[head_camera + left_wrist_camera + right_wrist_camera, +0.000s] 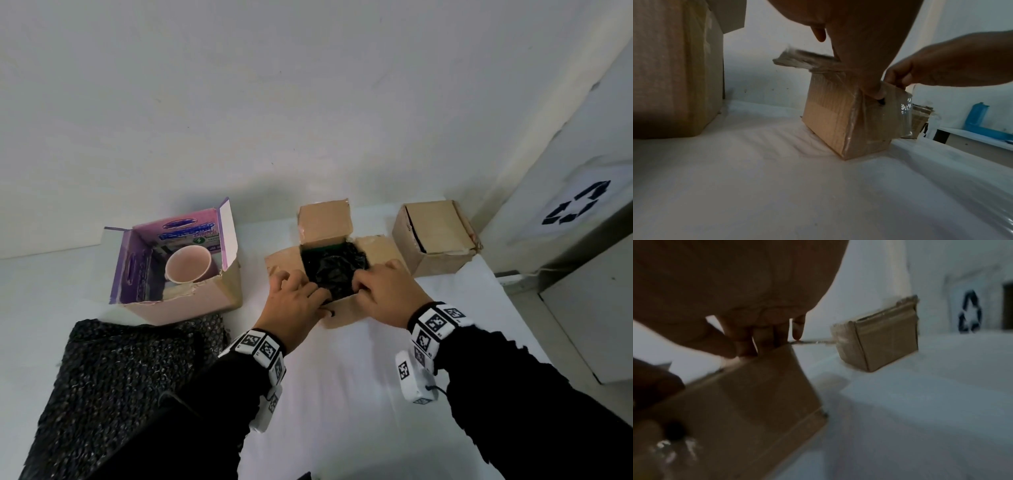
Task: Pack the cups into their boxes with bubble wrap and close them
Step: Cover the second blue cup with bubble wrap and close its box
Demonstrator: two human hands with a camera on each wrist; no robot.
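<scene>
The open cardboard box (337, 270) stands at the table's centre, four flaps spread, its cavity filled with black bubble wrap (334, 270); the cup presumed inside is not visible. The left hand (294, 301) works at the box's 7 o'clock corner, fingers curled into the wrap at the rim; the right hand (383, 291) at 4 o'clock pinches wrap and near wall together, as the left wrist view shows. Both hands grasp; neither is released. Risk one: the wrap sits proud of the rim, so flaps folded over it may spring up and not close; cause, padding not tucked below the fold line. Risk two: hard downward pressure could crush the taped, already worn walls or load the cup; the right wrist view, though blurred, suggests the box is tilted under the hands. Risk three: the box could slide on the white table cover (342, 394). At 9 o'clock a purple carton (191, 298) with torn rim holds a pink cup (188, 263) lying unwrapped, still to be packed. At 7 o'clock lies spare black bubble wrap sheet (120, 373). At 2 o'clock a second cardboard box (435, 236) stands with its flaps down, apparently done.
</scene>
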